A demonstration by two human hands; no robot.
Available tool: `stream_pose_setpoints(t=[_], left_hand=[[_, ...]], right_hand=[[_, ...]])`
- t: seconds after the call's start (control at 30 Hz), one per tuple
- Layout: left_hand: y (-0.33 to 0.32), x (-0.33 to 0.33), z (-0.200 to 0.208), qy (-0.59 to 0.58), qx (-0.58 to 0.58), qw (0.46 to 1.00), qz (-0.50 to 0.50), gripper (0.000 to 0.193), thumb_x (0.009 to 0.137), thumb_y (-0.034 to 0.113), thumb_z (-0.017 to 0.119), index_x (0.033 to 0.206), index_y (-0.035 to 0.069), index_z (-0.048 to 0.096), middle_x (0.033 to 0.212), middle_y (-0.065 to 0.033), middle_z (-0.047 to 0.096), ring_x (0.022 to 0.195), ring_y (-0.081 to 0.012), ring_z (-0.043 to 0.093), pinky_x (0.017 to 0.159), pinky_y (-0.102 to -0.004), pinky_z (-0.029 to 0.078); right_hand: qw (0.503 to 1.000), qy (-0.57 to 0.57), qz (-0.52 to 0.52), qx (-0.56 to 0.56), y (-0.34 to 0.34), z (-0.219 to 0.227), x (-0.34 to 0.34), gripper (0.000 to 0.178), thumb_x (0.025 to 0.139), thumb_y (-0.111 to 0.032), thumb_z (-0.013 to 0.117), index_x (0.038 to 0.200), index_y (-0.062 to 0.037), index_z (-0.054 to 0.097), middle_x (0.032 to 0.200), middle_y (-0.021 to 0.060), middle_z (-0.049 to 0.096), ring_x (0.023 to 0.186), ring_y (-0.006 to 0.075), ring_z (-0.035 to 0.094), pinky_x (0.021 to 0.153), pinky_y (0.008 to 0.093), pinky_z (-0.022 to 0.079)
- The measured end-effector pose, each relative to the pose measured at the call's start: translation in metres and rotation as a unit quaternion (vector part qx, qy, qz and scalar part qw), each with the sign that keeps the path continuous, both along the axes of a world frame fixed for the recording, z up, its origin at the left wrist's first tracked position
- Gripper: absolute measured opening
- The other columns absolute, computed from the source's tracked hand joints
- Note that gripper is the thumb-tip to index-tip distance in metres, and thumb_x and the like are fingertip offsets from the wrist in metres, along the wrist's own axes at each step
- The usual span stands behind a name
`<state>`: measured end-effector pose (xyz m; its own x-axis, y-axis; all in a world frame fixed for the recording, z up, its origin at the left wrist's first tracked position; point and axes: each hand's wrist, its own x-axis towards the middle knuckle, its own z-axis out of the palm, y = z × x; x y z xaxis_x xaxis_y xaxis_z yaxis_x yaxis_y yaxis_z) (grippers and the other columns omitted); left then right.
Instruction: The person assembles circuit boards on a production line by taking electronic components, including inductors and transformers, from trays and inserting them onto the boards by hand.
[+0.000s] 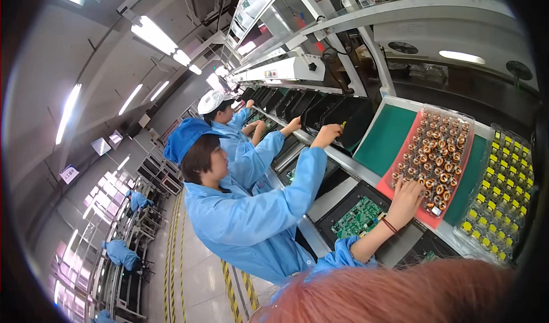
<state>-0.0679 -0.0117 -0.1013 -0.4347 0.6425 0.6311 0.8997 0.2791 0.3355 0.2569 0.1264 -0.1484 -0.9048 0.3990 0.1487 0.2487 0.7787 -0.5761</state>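
Note:
My left hand (405, 202), with a dark red cord at its wrist and a blue sleeve behind it, reaches over the near-left end of a clear plastic tray (466, 117). Its fingers are apart, with their tips among the copper-wound ring coils (439, 162) in the tray; whether they touch a coil cannot be made out. Beneath the tray lies a pink-red sheet (394, 171). Left of my wrist, a green circuit board (359, 217) rests in a black carrier (326, 223). My right hand is out of view.
Right of the coils stands a clear tray (463, 231) of yellow-topped parts (496, 191). A green mat (380, 134) covers the bench. Close on my left, a co-worker in blue (246, 208) reaches towards black bins (349, 117). Reddish hair (389, 294) hides the lower edge.

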Motion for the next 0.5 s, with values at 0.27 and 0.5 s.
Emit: stream_pose_setpoints(t=[0.27, 0.5], left_hand=[[-0.007, 0.019, 0.034, -0.157, 0.064, 0.983, -0.073, 0.016, 0.080, 0.000, 0.063, 0.093, 0.001, 0.055, 0.093, -0.0100, 0.059, 0.079, -0.0249, 0.059, 0.089, -0.0352, 0.046], [-0.013, 0.027, 0.039, -0.182, 0.089, 0.973, -0.109, 0.020, 0.080, 0.001, 0.065, 0.098, 0.001, 0.057, 0.096, -0.0105, 0.059, 0.083, -0.0219, 0.060, 0.073, -0.0294, 0.049]], right_hand=[[0.999, -0.024, -0.016, -0.031, 0.004, -0.003, 0.007, 0.015, 0.079, -0.013, 0.065, 0.089, -0.0021, 0.066, 0.082, 0.0163, 0.061, 0.076, 0.0339, 0.059, 0.068, 0.0405, 0.048], [0.975, -0.009, -0.173, -0.139, -0.010, -0.023, 0.007, 0.015, 0.062, 0.006, 0.069, 0.071, 0.0030, 0.059, 0.064, 0.0121, 0.050, 0.055, 0.0256, 0.052, 0.051, 0.0354, 0.040]])
